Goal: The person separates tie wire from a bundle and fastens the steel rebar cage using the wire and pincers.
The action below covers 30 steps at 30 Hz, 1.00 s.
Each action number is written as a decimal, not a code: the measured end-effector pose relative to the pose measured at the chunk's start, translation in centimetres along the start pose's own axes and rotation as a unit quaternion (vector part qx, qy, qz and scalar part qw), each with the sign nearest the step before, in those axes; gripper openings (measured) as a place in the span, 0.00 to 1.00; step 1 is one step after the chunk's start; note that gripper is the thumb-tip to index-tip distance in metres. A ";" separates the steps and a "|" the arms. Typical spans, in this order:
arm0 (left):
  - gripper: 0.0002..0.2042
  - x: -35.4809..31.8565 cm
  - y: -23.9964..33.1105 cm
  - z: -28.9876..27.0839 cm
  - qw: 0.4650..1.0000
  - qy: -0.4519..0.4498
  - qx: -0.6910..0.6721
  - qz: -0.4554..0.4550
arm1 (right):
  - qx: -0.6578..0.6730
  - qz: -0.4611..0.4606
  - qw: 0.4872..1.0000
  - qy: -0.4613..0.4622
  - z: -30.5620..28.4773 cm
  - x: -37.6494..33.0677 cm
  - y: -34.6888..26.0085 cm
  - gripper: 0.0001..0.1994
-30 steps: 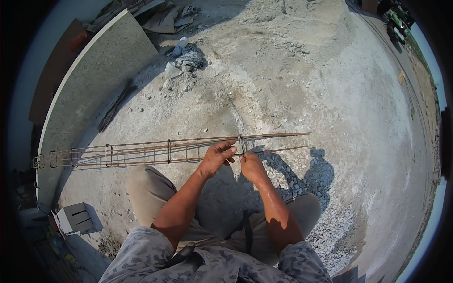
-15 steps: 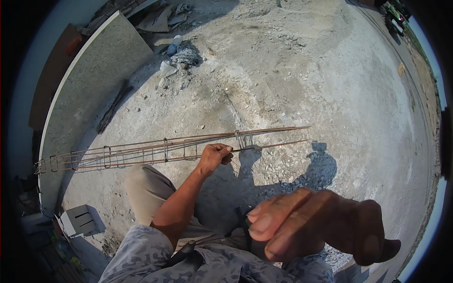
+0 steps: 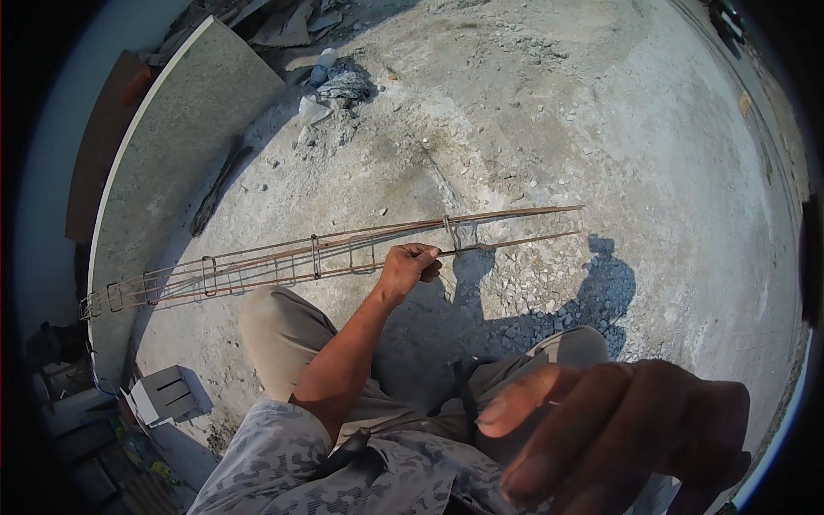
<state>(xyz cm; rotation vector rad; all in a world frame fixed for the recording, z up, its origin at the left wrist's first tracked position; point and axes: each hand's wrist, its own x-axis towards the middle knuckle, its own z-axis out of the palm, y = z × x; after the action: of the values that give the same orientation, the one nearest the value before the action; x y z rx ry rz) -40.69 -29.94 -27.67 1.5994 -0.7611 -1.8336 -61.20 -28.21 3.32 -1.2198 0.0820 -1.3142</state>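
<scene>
A long, narrow rebar cage [image 3: 316,257] with rectangular stirrups lies across the ground in front of me, its free bar ends pointing right. My left hand [image 3: 410,273] is closed on its near bar, just left of the rightmost stirrup [image 3: 450,233]. My right hand [image 3: 635,429] is raised close to the camera at lower right. Its fingers are loosely bent and somewhat apart, and I see nothing in them; the palm side is partly hidden. A dark handle-like object [image 3: 354,451] rests at my lap.
A curved-looking pale slab [image 3: 176,129] stands at the left, with a bundle of dark wires [image 3: 219,184] beside it. A grey block [image 3: 163,396] sits at lower left. Bottle and bags [image 3: 330,81] lie farther off. Gravel [image 3: 558,300] covers ground near my shadow.
My right hand has shifted right and down in the view, its index finger now more apart. My left hand keeps its hold on the bar. The whole view has shifted slightly.
</scene>
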 end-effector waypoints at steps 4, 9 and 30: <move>0.13 -0.4 -0.4 -2.1 1.000 0.014 0.016 -0.002 | -0.117 0.177 0.965 -0.151 3.0 -3.7 6.4 0.14; 0.13 -0.1 -0.2 -0.3 1.000 0.006 0.011 -0.002 | -0.013 0.283 0.904 -0.321 8.0 -7.1 10.1 0.15; 0.16 1.9 11.3 -2.4 0.997 -0.072 0.034 0.023 | -0.549 0.431 0.692 -0.184 -4.0 -18.2 12.3 0.16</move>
<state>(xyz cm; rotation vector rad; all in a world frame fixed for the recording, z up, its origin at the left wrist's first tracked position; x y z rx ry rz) -37.85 -38.96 -20.82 1.4891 -0.9258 -1.9241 -61.73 -19.76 -17.35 -2.0290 1.1501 -0.0250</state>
